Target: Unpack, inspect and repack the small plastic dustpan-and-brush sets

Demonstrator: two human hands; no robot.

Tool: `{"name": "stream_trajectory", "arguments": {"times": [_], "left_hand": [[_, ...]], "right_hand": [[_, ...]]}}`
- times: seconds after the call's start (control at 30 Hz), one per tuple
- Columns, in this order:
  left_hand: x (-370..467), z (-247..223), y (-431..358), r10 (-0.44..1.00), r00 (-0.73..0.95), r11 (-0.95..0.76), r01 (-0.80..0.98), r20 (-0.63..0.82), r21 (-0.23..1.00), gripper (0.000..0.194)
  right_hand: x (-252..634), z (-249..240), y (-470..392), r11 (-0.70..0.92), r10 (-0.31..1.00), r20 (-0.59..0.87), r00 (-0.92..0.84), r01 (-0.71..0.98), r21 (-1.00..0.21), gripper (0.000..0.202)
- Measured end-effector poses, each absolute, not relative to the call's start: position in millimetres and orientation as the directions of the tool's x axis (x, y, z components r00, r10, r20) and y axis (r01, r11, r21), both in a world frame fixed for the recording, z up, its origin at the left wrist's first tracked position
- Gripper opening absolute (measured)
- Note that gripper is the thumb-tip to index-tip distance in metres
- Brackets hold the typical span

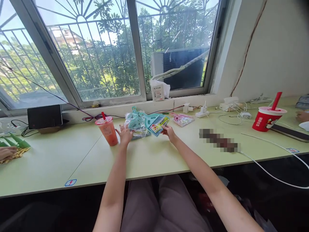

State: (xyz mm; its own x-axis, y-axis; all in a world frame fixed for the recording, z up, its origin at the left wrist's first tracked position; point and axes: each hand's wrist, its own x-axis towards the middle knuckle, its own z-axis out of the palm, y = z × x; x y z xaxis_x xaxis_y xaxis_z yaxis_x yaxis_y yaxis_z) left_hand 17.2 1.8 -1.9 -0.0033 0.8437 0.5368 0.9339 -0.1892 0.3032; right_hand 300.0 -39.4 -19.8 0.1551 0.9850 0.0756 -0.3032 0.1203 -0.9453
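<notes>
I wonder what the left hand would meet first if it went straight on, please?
The left hand would probably meet the clear-wrapped teal pack just ahead; they may already touch, since depth is unclear here.

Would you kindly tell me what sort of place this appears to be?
Probably a shared indoor workroom: a long pale table runs below a wide window, another person's hand is at the far left, and a white power strip sits along the back.
</notes>
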Motion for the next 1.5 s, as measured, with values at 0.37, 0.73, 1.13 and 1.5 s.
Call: {"name": "stream_trajectory", "arguments": {"times": [0.37,0.73,1.13,1.5], "left_hand": [[25.0,5.0,-14.8,0.868,-0.003,-0.067,0.99,0.496,0.124,0.024],[26.0,6.6,-12.9,0.793,-0.288,0.008,0.886,0.537,0.463,0.015],[27.9,0.7,-4.9,0.693,-0.394,-0.204,0.696,0.604,0.688,0.018],[50.2,-8.6,1.8,0.668,0.028,-0.636,0.54,0.743,0.551,0.015]], "right_hand": [[308.5,-27.3,-32.8,0.041,0.981,0.072,-0.177,-0.174,-0.984,0.022],[315.1,-22.9,-38.0,0.023,0.981,0.053,-0.187,-0.159,-0.987,0.013],[312.4,-25.9,-34.9,-0.008,0.983,0.017,-0.185,-0.129,-0.992,0.01],[311.2,-32.4,-31.0,-0.023,0.997,-0.038,0.069,-0.202,-0.979,0.006]]}}
